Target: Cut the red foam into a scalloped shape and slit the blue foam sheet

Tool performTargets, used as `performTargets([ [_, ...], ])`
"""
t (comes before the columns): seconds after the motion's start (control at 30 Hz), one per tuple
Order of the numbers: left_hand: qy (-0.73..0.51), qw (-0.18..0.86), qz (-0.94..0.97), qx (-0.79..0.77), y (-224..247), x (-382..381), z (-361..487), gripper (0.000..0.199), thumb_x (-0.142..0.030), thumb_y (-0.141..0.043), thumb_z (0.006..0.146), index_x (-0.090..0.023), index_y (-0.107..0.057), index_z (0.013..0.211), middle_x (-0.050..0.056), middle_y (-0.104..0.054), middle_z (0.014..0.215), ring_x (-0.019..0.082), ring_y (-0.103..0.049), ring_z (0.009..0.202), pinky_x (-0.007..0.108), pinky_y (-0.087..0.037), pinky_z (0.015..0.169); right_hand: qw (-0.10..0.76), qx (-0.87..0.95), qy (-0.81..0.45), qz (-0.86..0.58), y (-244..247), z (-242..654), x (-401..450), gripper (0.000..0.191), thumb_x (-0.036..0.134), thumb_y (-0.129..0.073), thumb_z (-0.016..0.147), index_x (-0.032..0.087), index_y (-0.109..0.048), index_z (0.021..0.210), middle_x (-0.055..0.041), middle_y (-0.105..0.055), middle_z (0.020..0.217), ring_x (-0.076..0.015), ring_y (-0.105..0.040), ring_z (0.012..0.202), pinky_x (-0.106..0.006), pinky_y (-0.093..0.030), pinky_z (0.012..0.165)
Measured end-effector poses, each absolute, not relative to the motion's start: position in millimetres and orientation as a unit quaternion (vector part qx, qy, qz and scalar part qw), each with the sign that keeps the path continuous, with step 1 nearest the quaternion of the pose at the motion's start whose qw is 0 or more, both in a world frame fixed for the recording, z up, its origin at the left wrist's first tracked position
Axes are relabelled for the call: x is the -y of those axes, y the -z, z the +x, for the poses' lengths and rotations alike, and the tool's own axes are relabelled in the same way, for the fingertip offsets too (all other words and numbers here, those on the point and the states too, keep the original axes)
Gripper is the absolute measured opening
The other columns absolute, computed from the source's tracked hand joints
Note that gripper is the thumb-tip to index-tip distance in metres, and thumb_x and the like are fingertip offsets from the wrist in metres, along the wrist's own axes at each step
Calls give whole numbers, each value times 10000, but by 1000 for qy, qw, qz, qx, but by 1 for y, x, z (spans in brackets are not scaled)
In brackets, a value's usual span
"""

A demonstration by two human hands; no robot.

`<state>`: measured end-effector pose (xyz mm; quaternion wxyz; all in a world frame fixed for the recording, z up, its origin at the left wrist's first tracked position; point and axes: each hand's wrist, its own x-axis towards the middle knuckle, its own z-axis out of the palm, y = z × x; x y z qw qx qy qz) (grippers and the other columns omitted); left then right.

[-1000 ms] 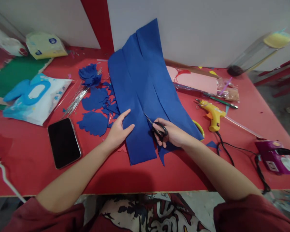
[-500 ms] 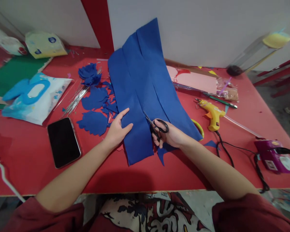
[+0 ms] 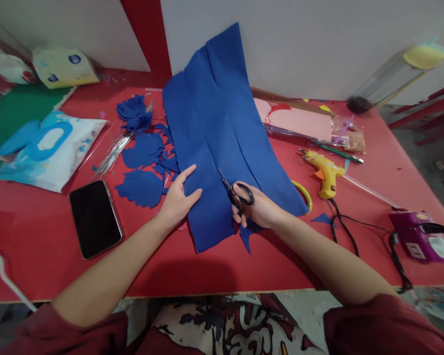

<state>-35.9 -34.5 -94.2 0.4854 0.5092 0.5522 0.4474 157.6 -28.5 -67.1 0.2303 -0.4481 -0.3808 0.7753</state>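
Observation:
A large blue felt sheet (image 3: 214, 128) lies on the red table (image 3: 170, 271), its far end leaning up the white wall. Long slits run along it. My left hand (image 3: 177, 199) presses flat on the sheet's near left strip, fingers spread. My right hand (image 3: 257, 207) grips black-handled scissors (image 3: 237, 192), their blades pointing up into a slit near the sheet's middle. A small blue offcut (image 3: 248, 237) lies under my right wrist.
Cut blue felt shapes (image 3: 144, 167) and thin wires lie left of the sheet. A black phone (image 3: 94, 217) is near left. A yellow glue gun (image 3: 325, 172) with black cord, a purple box (image 3: 422, 241) and pink paper (image 3: 296, 121) sit to the right.
My right hand has pushed the scissors a little farther up the slit. My left hand slid slightly forward on the strip. The sheet's near end shifted a bit away from me.

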Motion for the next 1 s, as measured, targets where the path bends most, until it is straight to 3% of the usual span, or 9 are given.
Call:
performTargets([
  [0.47, -447, 480, 511, -555, 93, 35, -35, 621, -249, -623, 690, -121, -433, 1267, 151, -421, 1389, 251, -384, 1297, 432, -289, 1102, 259, 373, -761, -463, 70, 155, 32, 469, 571, -628, 672, 226, -332, 786, 76, -532, 438, -108, -508, 330, -144, -306, 233],
  [0.73, -448, 482, 508, -557, 95, 35, -35, 614, -235, -626, 687, -155, -451, 1270, 120, -443, 1375, 262, -389, 1292, 450, -288, 1101, 250, 363, -768, -464, 69, 153, 31, 419, 550, -590, 720, 224, -335, 783, 70, -537, 459, -105, -517, 349, -156, -357, 253],
  [1.0, -448, 475, 514, -556, 96, 36, -36, 608, -205, -624, 681, -180, -471, 1269, 98, -464, 1360, 265, -388, 1290, 459, -256, 1110, 265, 368, -764, -459, 73, 154, 30, 463, 569, -624, 675, 226, -336, 790, 75, -535, 441, -106, -511, 337, -143, -313, 233],
])
